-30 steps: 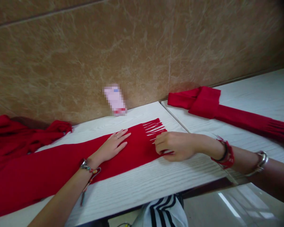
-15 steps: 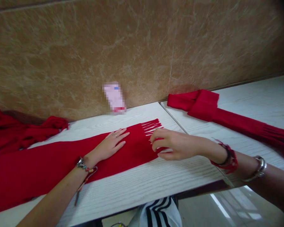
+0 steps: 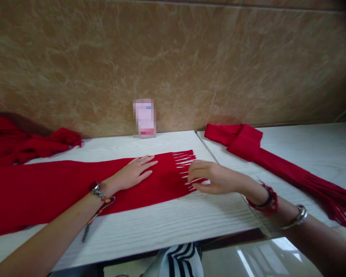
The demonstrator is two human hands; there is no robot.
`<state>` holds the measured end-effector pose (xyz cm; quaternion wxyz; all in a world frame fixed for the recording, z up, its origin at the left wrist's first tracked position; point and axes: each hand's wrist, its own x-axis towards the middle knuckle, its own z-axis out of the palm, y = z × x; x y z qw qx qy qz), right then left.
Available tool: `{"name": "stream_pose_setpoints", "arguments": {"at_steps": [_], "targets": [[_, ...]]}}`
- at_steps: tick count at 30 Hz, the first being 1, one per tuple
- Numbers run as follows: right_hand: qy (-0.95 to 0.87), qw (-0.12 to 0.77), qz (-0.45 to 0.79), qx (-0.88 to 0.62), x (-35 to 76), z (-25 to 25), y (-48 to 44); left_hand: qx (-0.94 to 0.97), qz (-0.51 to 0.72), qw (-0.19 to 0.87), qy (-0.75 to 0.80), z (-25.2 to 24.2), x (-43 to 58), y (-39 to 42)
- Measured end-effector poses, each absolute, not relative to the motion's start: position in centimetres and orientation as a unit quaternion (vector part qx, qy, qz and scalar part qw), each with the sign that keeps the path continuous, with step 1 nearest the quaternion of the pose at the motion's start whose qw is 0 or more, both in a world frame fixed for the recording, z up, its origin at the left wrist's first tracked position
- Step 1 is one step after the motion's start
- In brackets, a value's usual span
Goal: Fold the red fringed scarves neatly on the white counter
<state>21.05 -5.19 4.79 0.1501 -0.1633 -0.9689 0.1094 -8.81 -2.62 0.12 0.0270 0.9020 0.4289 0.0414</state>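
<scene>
A red fringed scarf [image 3: 161, 177] lies spread flat across the white tabletop, its tassels pointing right. My left hand [image 3: 132, 171] rests flat on the cloth with its fingers stretched out. At the fringed end, my right hand [image 3: 209, 177] has its fingers curled together around some tassels; a few strands show between thumb and fingers. The exact fingertip contact is partly hidden by the hand itself.
Right of the table seam lies a second red scarf [image 3: 245, 142], looped and folded. More bunched red cloth [image 3: 46, 144] sits at the left. A blurred-out pink rectangular item [image 3: 145, 119] leans on the brown marbled wall [image 3: 173, 57]. The table's front edge is near me.
My right hand's fingers have drawn closer together at the tassels. My left hand stays flat on the scarf. The camera view has tilted slightly.
</scene>
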Motion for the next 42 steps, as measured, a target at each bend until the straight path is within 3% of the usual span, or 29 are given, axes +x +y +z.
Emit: {"name": "stream_pose_setpoints", "arguments": {"at_steps": [3, 8, 13, 15, 20, 26, 31, 36, 38, 42], "targets": [[-0.977, 0.084, 0.125, -0.151, 20.2, 4.1, -5.5, 0.901, 0.048, 0.032, 0.43, 0.0, -8.8, -2.7], [-0.96, 0.002, 0.121, -0.251, 22.9, 4.3, -3.8, 0.903, 0.06, 0.034, 0.425, 0.1, -8.8, -2.8], [-0.95, 0.146, 0.082, -0.262, 22.1, 3.5, -3.2, 0.914, 0.072, 0.017, 0.399, 1.2, -7.4, -4.2], [-0.959, 0.141, 0.076, -0.235, 21.1, 2.7, -3.2, 0.926, 0.048, 0.039, 0.373, 1.6, -6.6, -5.1], [-0.962, 0.025, 0.1, -0.253, 22.0, 2.1, -2.4, 0.93, -0.01, 0.065, 0.36, 1.5, -5.9, -6.1], [-0.946, 0.136, 0.038, -0.291, 22.2, 2.7, -2.6, 0.932, 0.003, 0.058, 0.358, 1.1, -6.1, -5.9], [-0.964, 0.015, 0.08, -0.253, 20.2, 1.6, -3.4, 0.929, 0.02, 0.065, 0.363, 1.0, -6.0, -5.8], [-0.93, -0.044, 0.101, -0.35, 22.9, 1.9, -2.8, 0.931, 0.035, 0.065, 0.357, 0.9, -6.1, -5.6], [-0.922, -0.017, 0.091, -0.376, 23.7, 2.2, -2.6, 0.931, 0.039, 0.06, 0.357, 0.8, -6.2, -5.6], [-0.921, 0.133, 0.011, -0.365, 22.0, 1.8, -1.8, 0.933, 0.038, 0.048, 0.355, 0.6, -6.2, -5.6]]}}
